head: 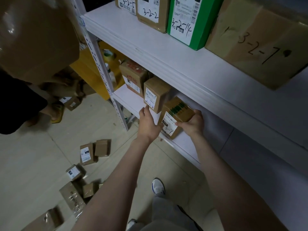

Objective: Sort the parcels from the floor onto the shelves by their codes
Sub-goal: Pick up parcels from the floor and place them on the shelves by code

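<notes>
White shelves, brown parcels with white labels, green box, beige floor tiles, white shoe

Lower shelf bare right of parcel; boxes block left.

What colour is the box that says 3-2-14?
The box is bright green with a white label; the head view shows it.

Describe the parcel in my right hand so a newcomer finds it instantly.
On the white shelving unit, look at the lower shelf, below the boxes marked 3-2. Of three brown parcels, it is the rightmost parcel, gripped by the right hand. Only it has green tape on top; the middle parcel is plain, the left parcel printed red.
</notes>
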The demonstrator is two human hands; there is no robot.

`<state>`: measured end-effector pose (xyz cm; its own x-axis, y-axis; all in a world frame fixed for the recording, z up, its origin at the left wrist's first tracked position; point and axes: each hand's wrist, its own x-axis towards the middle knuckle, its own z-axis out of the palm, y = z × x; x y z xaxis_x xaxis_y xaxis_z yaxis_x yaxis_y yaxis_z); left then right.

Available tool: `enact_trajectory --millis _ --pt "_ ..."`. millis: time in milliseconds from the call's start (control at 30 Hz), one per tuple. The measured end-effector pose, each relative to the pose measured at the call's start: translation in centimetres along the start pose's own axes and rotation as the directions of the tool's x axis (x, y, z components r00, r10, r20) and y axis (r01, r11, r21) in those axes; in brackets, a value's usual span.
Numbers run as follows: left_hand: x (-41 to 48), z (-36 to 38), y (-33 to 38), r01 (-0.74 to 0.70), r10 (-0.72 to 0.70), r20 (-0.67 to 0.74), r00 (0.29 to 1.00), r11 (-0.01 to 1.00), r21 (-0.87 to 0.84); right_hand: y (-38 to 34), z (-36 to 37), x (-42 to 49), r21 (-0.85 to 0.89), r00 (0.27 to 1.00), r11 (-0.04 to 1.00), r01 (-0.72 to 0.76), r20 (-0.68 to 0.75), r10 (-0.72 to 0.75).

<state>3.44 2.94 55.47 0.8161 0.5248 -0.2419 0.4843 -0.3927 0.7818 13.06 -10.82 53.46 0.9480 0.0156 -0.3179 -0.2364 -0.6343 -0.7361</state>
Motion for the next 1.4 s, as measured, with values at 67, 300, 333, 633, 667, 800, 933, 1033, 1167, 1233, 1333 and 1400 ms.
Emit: enact_trajectory --millis 67,300,333,633,667,800,933,1033,1167,1233,1333,1400 --pt "0.6 -0.4 0.1 0.002 -0.003 -0.007 1.000 1.000 -0.031 0.3 0.6 1.0 -0.003 0.999 0.999 -0.033 -0.004 0.033" --pt "1.6 -1.3 -0.9 0.014 -0.017 -0.055 0.998 0.998 -0.066 0.6 2.7 3.4 0.029 0.998 0.998 -0.052 -0.019 0.053" --pt "1.7 -1.3 -1.1 0.020 -0.024 -0.057 0.998 0.998 -0.059 0.6 3.0 3.7 0.023 0.999 0.999 -0.048 -0.017 0.048" --pt "2.0 -1.3 -2.2 0.054 -0.057 -0.052 0.997 0.997 -0.054 -0.5 4.0 5.3 0.011 0.998 0.998 0.062 -0.006 -0.062" --pt "1.9 -1.3 -2.4 0.055 -0.058 -0.054 0.997 0.997 -0.054 -0.7 4.0 5.4 0.008 0.998 0.998 0.065 -0.004 -0.065" --pt "1.4 -1.0 -3.4 0.081 -0.085 -0.050 0.995 0.993 -0.082 -1.2 3.7 5.7 0.023 0.998 0.998 0.053 0.033 -0.053" --pt "1.2 -0.9 -3.6 0.095 -0.100 -0.059 0.993 0.991 -0.092 -1.1 3.9 5.5 0.046 0.999 0.998 0.035 0.014 -0.036" --pt "1.0 -1.0 -3.3 0.093 -0.101 -0.067 0.993 0.989 -0.111 -0.3 4.4 4.7 0.092 0.999 0.995 -0.033 -0.005 0.034" --pt "0.5 -1.1 -3.7 0.104 -0.114 -0.079 0.990 0.987 -0.122 1.3 4.8 3.6 0.102 0.996 0.993 -0.065 -0.050 0.071" --pt "-0.1 -1.1 -4.4 0.105 -0.114 -0.087 0.990 0.989 -0.104 2.1 4.9 2.7 0.054 0.988 0.996 -0.064 -0.139 0.071" --pt "-1.4 -0.9 -5.7 0.122 -0.129 -0.091 0.987 0.989 -0.086 2.9 5.7 0.8 0.036 0.967 0.999 -0.002 -0.253 0.011" --pt "-2.4 -0.9 -6.8 0.148 -0.156 -0.090 0.984 0.985 -0.092 3.1 6.6 -0.5 0.028 0.962 0.999 0.037 -0.273 -0.028"
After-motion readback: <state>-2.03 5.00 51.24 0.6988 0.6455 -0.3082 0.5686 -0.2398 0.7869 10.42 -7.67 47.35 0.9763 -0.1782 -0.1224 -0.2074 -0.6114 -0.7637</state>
